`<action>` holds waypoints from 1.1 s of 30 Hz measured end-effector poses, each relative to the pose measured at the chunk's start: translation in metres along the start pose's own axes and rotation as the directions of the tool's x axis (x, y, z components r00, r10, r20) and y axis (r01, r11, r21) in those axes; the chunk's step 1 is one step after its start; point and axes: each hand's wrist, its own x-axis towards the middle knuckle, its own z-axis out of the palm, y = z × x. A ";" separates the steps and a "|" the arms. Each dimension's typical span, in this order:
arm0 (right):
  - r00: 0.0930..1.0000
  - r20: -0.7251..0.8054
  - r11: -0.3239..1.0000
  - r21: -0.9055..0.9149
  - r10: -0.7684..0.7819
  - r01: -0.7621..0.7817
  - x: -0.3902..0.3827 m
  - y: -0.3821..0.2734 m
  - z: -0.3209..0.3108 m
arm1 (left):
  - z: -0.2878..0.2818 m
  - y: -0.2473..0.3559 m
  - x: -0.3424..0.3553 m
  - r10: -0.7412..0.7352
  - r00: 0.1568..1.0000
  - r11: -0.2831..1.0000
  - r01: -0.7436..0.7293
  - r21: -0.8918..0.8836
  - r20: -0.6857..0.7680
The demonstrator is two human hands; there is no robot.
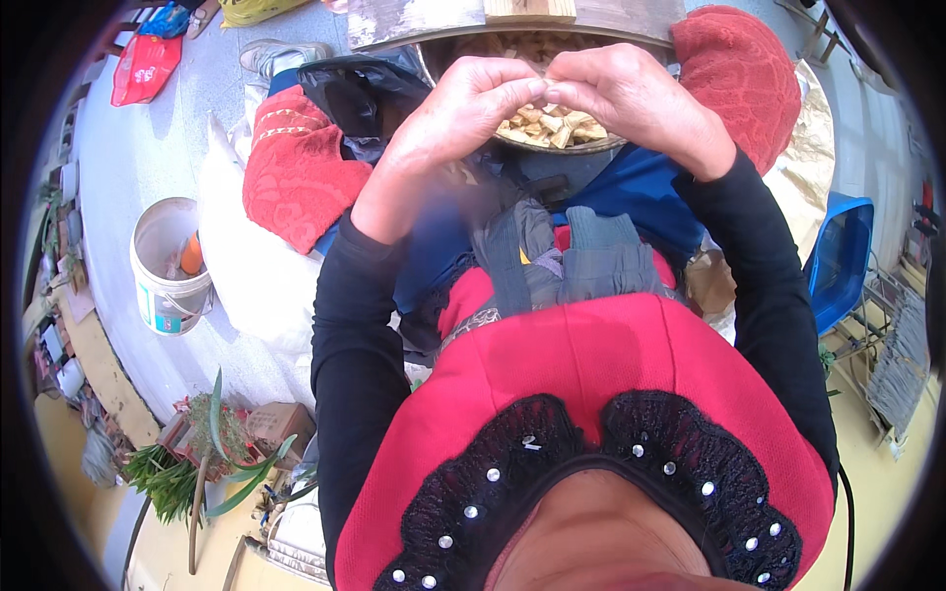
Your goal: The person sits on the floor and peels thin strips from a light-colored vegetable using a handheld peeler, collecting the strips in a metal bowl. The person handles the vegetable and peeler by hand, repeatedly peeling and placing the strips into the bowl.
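Observation:
My left hand (pixel 463 108) and my right hand (pixel 636 97) meet fingertip to fingertip above a round basin (pixel 564 150). Both are pinched closed, thumbs against fingers. Whatever sits between the fingertips is too small and hidden to make out. Pale yellow-tan chunks (pixel 558 128) fill the basin beneath them, partly covered by my hands. Just beyond, a grey wooden board (pixel 419 18) lies across the basin's far side, with a lighter wood block (pixel 529 9) on it. A black plastic bag (pixel 355 94) hangs beside my left wrist.
Red patterned cloths cover my left knee (pixel 296 172) and right knee (pixel 744 79). A white bucket (pixel 169 300) with something orange inside stands at left. Further off lies a red plastic bag (pixel 145 69). At right is a blue tub (pixel 845 251). Potted plants (pixel 212 458) stand lower left.

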 end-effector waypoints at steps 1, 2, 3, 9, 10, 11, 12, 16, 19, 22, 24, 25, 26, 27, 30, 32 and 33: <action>0.998 0.062 0.999 0.013 0.033 -0.033 -0.002 0.001 -0.004 | 0.001 0.000 -0.001 -0.045 0.999 0.999 0.046 -0.026 0.022; 0.998 0.061 1.000 -0.011 -0.023 0.024 -0.003 0.001 -0.004 | 0.003 0.002 -0.005 -0.043 0.998 0.995 0.046 -0.085 0.038; 0.997 0.069 0.998 0.063 0.022 -0.026 -0.006 -0.002 -0.003 | 0.005 -0.004 -0.006 -0.040 0.999 0.992 0.044 -0.118 0.034; 0.943 -0.116 0.882 0.404 0.312 -0.243 0.013 0.023 -0.006 | -0.017 0.003 0.021 0.000 0.980 0.994 -0.022 -0.108 -0.199; 0.924 -0.165 0.891 0.367 0.346 -0.267 0.018 0.028 -0.008 | -0.025 0.009 0.029 0.003 0.970 0.999 -0.011 -0.031 -0.243; 0.899 -0.211 0.893 0.333 0.383 -0.302 0.024 0.031 -0.007 | -0.033 0.011 0.038 0.005 0.959 0.999 0.006 0.039 -0.282; 0.874 -0.260 0.871 0.395 0.410 -0.291 0.031 0.034 -0.007 | -0.040 0.004 0.047 0.081 0.940 0.994 -0.052 0.095 -0.330; 0.796 -0.411 0.863 0.435 0.444 -0.257 0.046 0.045 -0.009 | -0.056 0.002 0.079 0.115 0.898 0.977 -0.025 0.212 -0.424; 0.786 -0.430 0.866 0.432 0.443 -0.252 0.051 0.055 -0.005 | -0.054 0.006 0.088 0.082 0.879 0.976 0.024 0.216 -0.470; 0.783 -0.471 0.892 0.393 0.405 -0.225 0.057 0.063 0.007 | -0.054 -0.007 0.096 0.028 0.850 0.995 0.029 0.099 -0.527; 0.775 -0.464 0.882 0.399 0.430 -0.250 0.057 0.057 0.005 | -0.056 -0.016 0.103 0.095 0.842 0.989 -0.020 0.144 -0.530; 0.782 -0.468 0.899 0.348 0.411 -0.264 0.056 0.058 0.009 | -0.056 -0.023 0.102 0.192 0.812 0.917 0.051 0.396 -0.551; 0.786 -0.476 0.914 0.294 0.394 -0.280 0.056 0.060 0.013 | -0.055 -0.024 0.103 0.297 0.790 0.777 0.128 0.617 -0.537; 0.792 -0.482 0.926 0.239 0.375 -0.293 0.055 0.062 0.014 | -0.055 -0.025 0.102 0.397 0.772 0.581 0.208 0.787 -0.497; 0.788 -0.453 0.903 0.303 0.417 -0.304 0.050 0.051 0.011 | -0.056 -0.021 0.087 0.345 0.752 0.639 0.249 0.727 -0.561; 0.817 -0.541 0.978 0.051 0.199 -0.204 0.044 0.055 0.010 | -0.046 -0.012 0.072 0.336 0.742 0.695 0.220 0.684 -0.580; 0.780 -0.625 0.992 -0.070 0.036 -0.103 0.049 0.047 0.010 | -0.043 -0.016 0.065 0.282 0.745 0.787 0.180 0.590 -0.604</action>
